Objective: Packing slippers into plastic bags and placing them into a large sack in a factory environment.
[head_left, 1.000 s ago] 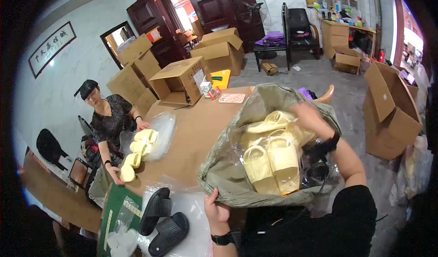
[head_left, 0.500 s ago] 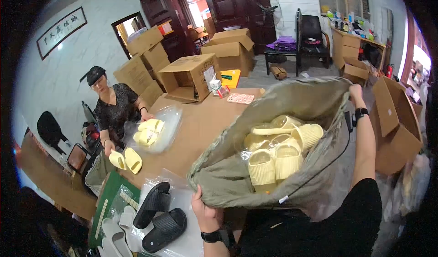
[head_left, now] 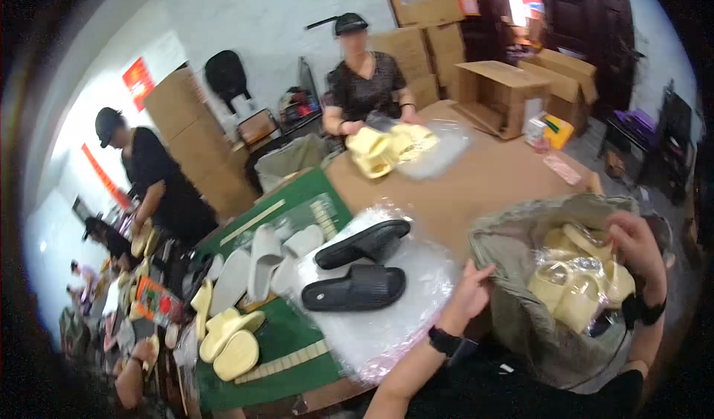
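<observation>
A grey-green fabric bag [head_left: 513,300] stands gaping at my right, holding several pale yellow slippers [head_left: 580,300] in clear plastic. My left hand [head_left: 468,292] is beside the bag's left edge, with thumb and a finger stretched out. Over the bag's right side is my right hand [head_left: 636,244], its fingers apart, close above the slippers. To the left of my left hand, a pair of black slippers [head_left: 357,289] lies on clear plastic bags [head_left: 409,322]. Across the table, a person [head_left: 368,84] holds yellow slippers [head_left: 372,151] by another plastic-bagged pair.
White slippers [head_left: 264,263] and more yellow ones [head_left: 234,345] lie on a green mat [head_left: 282,374] at the left. Farther left, another person [head_left: 160,173] stands by a cluttered table. An open carton [head_left: 502,95] and a pink phone-like item [head_left: 561,168] are on the brown tabletop [head_left: 483,173].
The view has swung left, and the bag now sits lower and to the right. My right hand has left the rim and come over the slippers. The person opposite has lifted the loose yellow slippers.
</observation>
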A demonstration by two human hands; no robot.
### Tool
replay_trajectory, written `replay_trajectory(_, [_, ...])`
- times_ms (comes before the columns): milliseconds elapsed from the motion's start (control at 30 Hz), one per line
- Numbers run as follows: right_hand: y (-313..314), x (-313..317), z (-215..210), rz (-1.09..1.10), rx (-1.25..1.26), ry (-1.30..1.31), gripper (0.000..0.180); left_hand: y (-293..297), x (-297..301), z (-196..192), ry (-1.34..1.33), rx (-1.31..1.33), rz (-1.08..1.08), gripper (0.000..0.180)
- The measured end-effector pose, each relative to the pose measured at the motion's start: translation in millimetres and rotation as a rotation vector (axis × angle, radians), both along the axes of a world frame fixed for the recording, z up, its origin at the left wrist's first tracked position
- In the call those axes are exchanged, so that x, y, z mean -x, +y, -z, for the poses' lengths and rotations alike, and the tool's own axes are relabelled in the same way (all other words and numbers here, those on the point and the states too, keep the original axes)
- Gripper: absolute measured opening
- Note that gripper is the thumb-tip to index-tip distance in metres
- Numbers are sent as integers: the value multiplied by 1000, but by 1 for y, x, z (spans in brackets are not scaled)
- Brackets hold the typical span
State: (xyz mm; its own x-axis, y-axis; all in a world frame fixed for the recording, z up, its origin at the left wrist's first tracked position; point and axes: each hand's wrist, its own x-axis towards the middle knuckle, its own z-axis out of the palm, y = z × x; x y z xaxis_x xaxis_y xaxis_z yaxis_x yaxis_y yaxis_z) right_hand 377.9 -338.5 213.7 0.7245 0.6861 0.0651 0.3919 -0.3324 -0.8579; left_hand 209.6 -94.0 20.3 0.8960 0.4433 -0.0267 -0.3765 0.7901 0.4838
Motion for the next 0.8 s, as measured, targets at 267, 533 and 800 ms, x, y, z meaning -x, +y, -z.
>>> replay_trajectory(267, [132, 175, -41, -1286, -156, -262, 24, -16, 8, -26, -266, 148, 23, 47])
replay_trajectory(533, [264, 321, 5, -1471, -297, 87, 24, 3, 36, 6, -337, 45, 72, 50])
replay_trajectory(800, [345, 380, 66, -1368, -367, -335, 23, -15, 132, 47, -391, -70, 232, 56])
